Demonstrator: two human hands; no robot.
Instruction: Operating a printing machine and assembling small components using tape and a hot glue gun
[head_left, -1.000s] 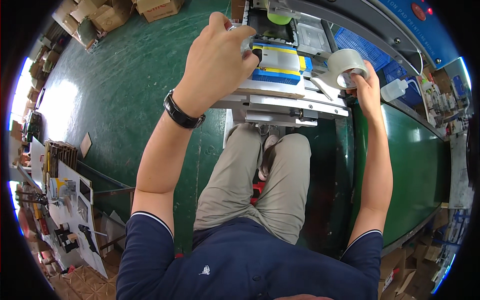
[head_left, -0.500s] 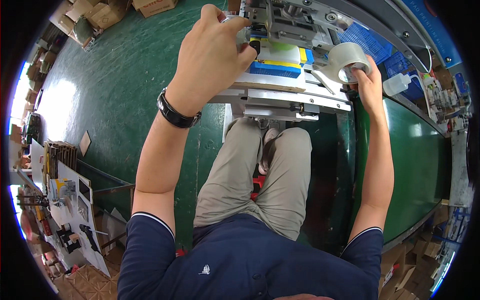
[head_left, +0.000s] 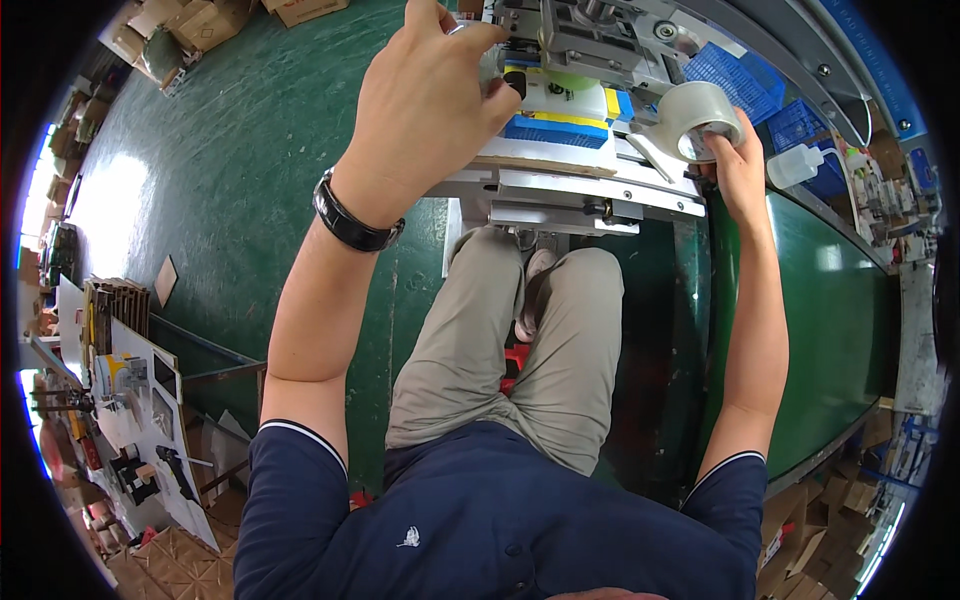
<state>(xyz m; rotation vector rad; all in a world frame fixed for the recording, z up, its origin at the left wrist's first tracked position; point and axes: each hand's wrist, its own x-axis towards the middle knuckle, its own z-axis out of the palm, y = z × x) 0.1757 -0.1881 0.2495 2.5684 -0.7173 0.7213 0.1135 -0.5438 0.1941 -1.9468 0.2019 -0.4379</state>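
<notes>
My left hand point(head_left: 425, 105), with a black band on its wrist, is at the left side of a metal machine point(head_left: 590, 45). Its fingers curl around something shiny, mostly hidden behind them; the thumb is close to a black knob point(head_left: 515, 82). My right hand point(head_left: 738, 165) holds a roll of clear tape point(head_left: 690, 110), thumb inside the core. Between the hands, a white piece point(head_left: 590, 102) with a dark mark sits in a blue and yellow holder point(head_left: 560, 130). A pale green pad point(head_left: 572, 81) is just above it, under the machine head.
A wooden board point(head_left: 545, 164) lies beneath the holder on metal rails point(head_left: 600, 188). Blue baskets point(head_left: 735, 80) and a white squeeze bottle point(head_left: 795, 166) are at the right, beyond a green surface point(head_left: 820, 320). Cardboard boxes point(head_left: 205, 22) are on the floor at far left.
The green pad has moved up off the white piece, where a dark mark now shows. My right hand keeps the tape roll; both hands have hardly moved.
</notes>
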